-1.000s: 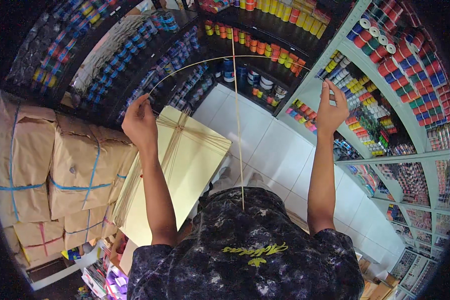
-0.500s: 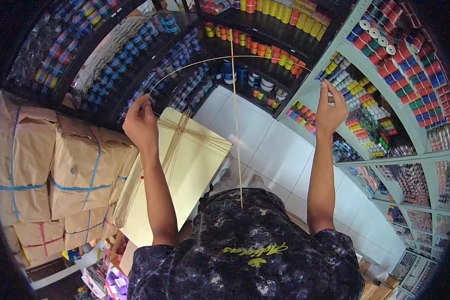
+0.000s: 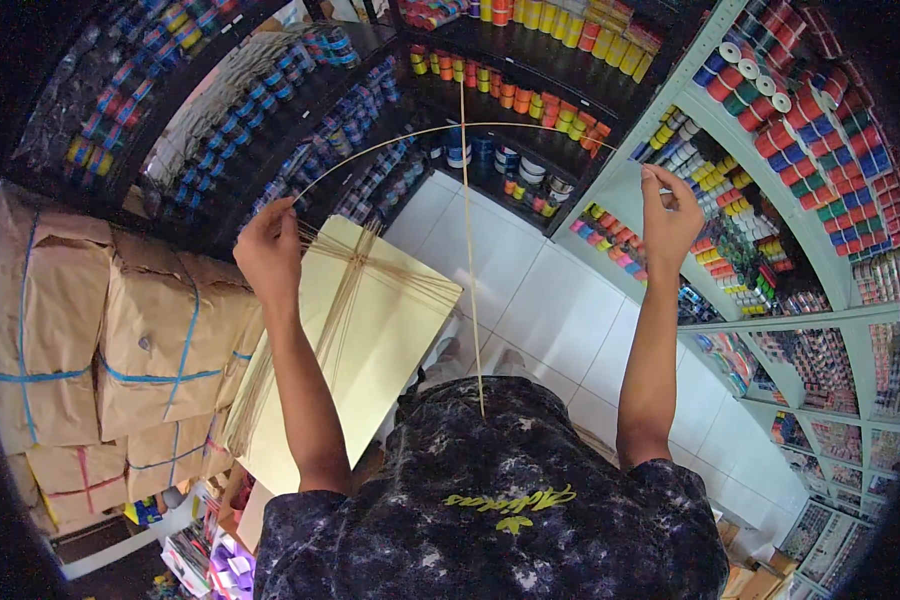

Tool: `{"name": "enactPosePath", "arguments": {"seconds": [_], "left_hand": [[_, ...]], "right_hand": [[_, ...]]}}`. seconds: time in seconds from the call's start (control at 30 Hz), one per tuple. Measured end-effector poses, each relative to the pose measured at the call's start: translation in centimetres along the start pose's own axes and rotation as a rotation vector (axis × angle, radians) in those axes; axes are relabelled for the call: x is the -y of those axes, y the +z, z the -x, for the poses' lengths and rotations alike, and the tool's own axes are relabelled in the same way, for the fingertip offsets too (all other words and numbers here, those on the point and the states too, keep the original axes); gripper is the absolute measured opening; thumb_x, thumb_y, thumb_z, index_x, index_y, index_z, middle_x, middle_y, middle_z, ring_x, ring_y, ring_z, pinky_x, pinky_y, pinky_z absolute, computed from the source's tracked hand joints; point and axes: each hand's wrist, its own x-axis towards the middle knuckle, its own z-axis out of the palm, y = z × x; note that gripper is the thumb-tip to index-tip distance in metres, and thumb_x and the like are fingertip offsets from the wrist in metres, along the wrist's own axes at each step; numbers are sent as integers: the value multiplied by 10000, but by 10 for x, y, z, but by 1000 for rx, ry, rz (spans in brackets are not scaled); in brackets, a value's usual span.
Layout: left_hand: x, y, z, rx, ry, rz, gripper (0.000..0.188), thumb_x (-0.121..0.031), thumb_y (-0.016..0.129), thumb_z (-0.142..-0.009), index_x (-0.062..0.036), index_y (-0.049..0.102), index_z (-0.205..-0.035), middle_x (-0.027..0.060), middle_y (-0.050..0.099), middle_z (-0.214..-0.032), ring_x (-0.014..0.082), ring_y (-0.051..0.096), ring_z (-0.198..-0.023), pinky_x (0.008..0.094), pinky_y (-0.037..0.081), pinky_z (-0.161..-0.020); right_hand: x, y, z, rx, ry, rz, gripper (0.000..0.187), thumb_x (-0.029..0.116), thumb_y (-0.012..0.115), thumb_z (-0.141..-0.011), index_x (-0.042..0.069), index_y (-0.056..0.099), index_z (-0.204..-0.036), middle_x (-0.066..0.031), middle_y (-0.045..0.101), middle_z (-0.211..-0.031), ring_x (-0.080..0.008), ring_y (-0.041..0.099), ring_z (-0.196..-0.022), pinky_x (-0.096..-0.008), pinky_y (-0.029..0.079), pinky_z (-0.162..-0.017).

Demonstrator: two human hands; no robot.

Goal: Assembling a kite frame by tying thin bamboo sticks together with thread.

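Head view, read from left to right: brown paper parcels (image 3: pixel 160 310) are seen stacked to the left of the left hand (image 3: pixel 267 252) and below its fingertips. By its fingers (image 3: pixel 278 212), closed against the thumb, the left end of a thin bowed strip (image 3: pixel 410 132) is gripped. Below and to the right of these fingers, a bundle of similar thin strips (image 3: pixel 355 262) is laid across a pale yellow board (image 3: pixel 400 320). Between the two sets of fingers the bowed strip is held up in an arch, and near its middle it is crossed by a straight strip (image 3: pixel 472 270), whose lower end is brought to the dark shirt (image 3: pixel 410 540). By the fingers of the right hand (image 3: pixel 670 222), pressed to the thumb, the other end appears to be gripped, though its last stretch is nearly lost against pale shelving (image 3: pixel 615 190).

As far as can be judged, the crossing has been formed and the bend put in, but the curve seems to be kept by the fingers alone: no cord is seen drawn between the ends, and no sheet is seen fixed over the strips. Whether the crossing is bound cannot be told.

The left forearm is raised forward and leaned outward, its fingertips turned up and inward; the right forearm is stretched more nearly straight ahead, its fingertips also bent inward, toward the arch.
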Motion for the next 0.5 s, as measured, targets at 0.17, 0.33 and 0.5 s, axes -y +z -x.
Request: {"name": "enactPosePath", "arguments": {"seconds": [0.17,0.33,0.5], "left_hand": [[11,-12,-19,34,29,36,171,-125,696,-907,-25,766,-1027,111,765,-866,105,703,-790,268,539,-754],[19,-15,-26,72,-23,141,170,-116,684,-909,-9,761,-1017,57,744,-810,68,655,-743,241,517,-723],[18,-12,-25,51,-24,144,161,-105,684,-904,-13,762,-1010,30,726,-795,52,612,-714,233,501,-691]], "right_hand": [[-11,-5,-12,113,98,-192,139,128,733,-883,10,766,-950,43,619,-725,-26,463,-626,-211,362,-565],[5,-8,-15,156,156,-185,138,119,732,-873,-17,745,-894,73,555,-676,-13,433,-629,-209,324,-554],[2,-6,-15,156,137,-130,128,117,727,-877,-7,749,-902,71,561,-676,-14,442,-630,-205,333,-563]]}}
